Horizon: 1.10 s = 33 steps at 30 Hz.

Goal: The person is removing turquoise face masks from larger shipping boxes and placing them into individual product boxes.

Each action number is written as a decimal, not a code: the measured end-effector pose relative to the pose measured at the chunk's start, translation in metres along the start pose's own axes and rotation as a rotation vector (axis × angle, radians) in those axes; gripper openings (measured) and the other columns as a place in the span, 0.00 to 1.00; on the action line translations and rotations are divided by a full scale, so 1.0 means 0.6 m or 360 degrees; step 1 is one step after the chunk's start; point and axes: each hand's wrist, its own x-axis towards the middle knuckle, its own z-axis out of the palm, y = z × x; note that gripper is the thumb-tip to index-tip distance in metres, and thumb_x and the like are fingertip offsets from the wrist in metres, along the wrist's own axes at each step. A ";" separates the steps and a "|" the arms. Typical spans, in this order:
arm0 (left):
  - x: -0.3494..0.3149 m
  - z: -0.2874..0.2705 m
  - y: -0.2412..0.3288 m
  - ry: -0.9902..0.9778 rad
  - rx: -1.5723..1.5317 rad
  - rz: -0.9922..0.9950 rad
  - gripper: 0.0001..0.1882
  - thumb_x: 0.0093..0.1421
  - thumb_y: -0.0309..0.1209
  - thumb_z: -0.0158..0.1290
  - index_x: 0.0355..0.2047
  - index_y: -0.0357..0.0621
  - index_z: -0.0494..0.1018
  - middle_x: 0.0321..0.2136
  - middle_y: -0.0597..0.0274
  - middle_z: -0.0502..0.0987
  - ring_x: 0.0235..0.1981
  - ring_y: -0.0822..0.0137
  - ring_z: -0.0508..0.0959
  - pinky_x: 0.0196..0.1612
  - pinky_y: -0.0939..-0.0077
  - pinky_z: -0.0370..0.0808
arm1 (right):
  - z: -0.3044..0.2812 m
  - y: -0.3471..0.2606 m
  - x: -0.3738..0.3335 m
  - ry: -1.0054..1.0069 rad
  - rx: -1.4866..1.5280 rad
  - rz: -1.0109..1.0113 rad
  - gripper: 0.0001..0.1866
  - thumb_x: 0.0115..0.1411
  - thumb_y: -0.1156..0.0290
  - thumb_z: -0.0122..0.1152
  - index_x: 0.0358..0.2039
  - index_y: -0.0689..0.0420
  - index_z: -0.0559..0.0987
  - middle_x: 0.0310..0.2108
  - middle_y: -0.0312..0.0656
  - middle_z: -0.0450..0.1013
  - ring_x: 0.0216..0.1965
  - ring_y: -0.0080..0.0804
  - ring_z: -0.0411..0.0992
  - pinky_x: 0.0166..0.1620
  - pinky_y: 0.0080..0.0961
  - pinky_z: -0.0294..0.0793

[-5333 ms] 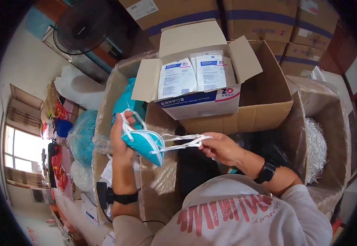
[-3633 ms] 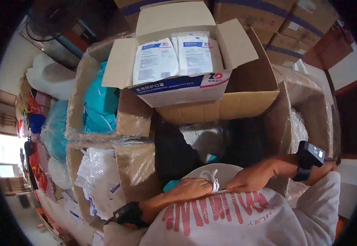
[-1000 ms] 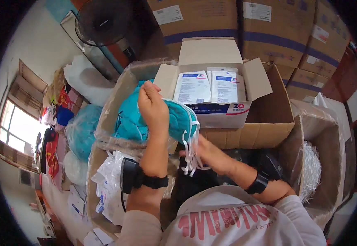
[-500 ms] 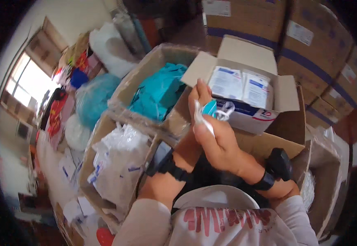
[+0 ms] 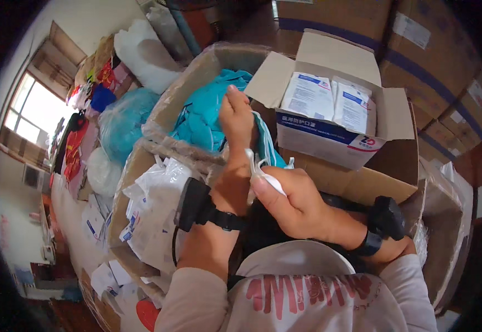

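My left hand [image 5: 235,119] is raised in front of me, fingers closed on the top edge of a teal face mask [image 5: 267,150]. My right hand [image 5: 288,196] sits just below it, pinching the mask's white ear straps [image 5: 256,167] between thumb and fingers. Most of the mask is hidden behind the two hands. Behind my left hand a cardboard box [image 5: 166,113] holds a heap of teal masks [image 5: 202,119]. Both wrists wear black devices.
A small open white carton [image 5: 329,138] with two sealed white pouches [image 5: 332,99] stands inside a bigger cardboard box [image 5: 393,177]. A box of empty white wrappers [image 5: 155,207] is at my lower left. Stacked cartons rise behind; bags and bundles lie at left.
The view has come closer to the hands. My left hand still holds the mask up by its top edge, and my right hand has gathered the white straps into its grip just below.
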 end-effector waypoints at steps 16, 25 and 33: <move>0.051 -0.538 -0.231 0.0311 0.2114 0.0115 0.15 0.58 0.38 0.41 0.34 0.40 0.71 0.33 0.45 0.71 0.36 0.47 0.71 0.37 0.61 0.66 | -0.450 0.107 -0.734 0.1898 -0.1638 0.1414 0.20 0.58 0.53 0.47 0.30 0.61 0.70 0.23 0.41 0.69 0.25 0.36 0.68 0.29 0.27 0.64; -0.090 -0.427 -0.235 -0.0805 0.2655 -0.0159 0.33 0.48 0.46 0.54 0.55 0.55 0.60 0.60 0.51 0.48 0.61 0.52 0.47 0.53 0.37 0.48 | -0.449 0.126 -0.657 0.0979 -0.1526 0.1967 0.20 0.56 0.60 0.52 0.31 0.68 0.74 0.28 0.52 0.73 0.32 0.39 0.72 0.35 0.31 0.68; -0.184 -0.712 -0.479 -0.1596 0.2383 -0.0325 0.46 0.40 0.49 0.58 0.58 0.51 0.52 0.56 0.26 0.37 0.57 0.29 0.42 0.56 0.40 0.46 | -0.396 0.034 -0.166 0.1007 -0.0983 0.0703 0.14 0.59 0.66 0.50 0.38 0.63 0.73 0.34 0.38 0.72 0.35 0.22 0.67 0.37 0.19 0.66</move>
